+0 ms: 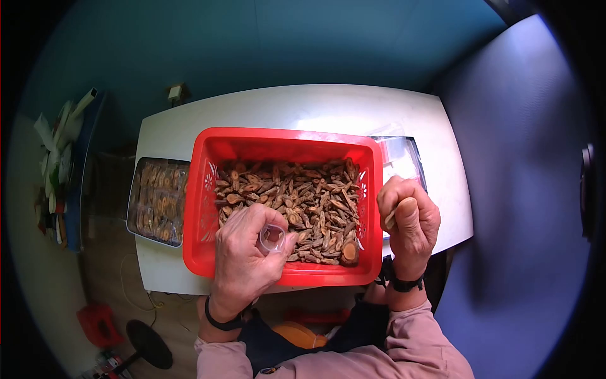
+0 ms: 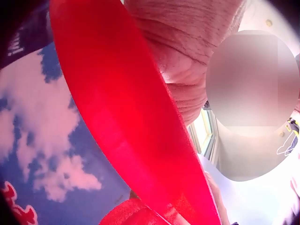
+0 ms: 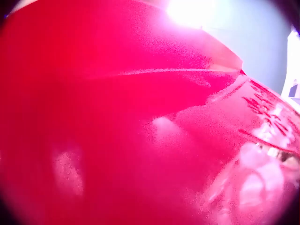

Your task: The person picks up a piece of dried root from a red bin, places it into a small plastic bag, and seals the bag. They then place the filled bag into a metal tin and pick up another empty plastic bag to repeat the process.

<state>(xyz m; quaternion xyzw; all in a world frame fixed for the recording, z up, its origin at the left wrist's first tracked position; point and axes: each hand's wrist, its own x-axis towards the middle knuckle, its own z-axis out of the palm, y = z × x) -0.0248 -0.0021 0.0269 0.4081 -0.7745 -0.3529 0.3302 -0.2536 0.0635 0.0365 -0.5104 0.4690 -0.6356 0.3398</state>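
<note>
Left hand (image 1: pixel 248 256), fingers curled round cup (image 1: pixel 272 239), is above basket (image 1: pixel 287 274). Right hand (image 1: pixel 410 221), right of basket, pinches slice (image 1: pixel 391 220) between thumb and fingers.

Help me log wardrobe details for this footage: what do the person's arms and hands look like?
The left sleeve and right sleeve are a dusty pink, ending short of the wrists. A black band circles the left wrist, and another black band the right. The left hand and right hand are ungloved.
</note>
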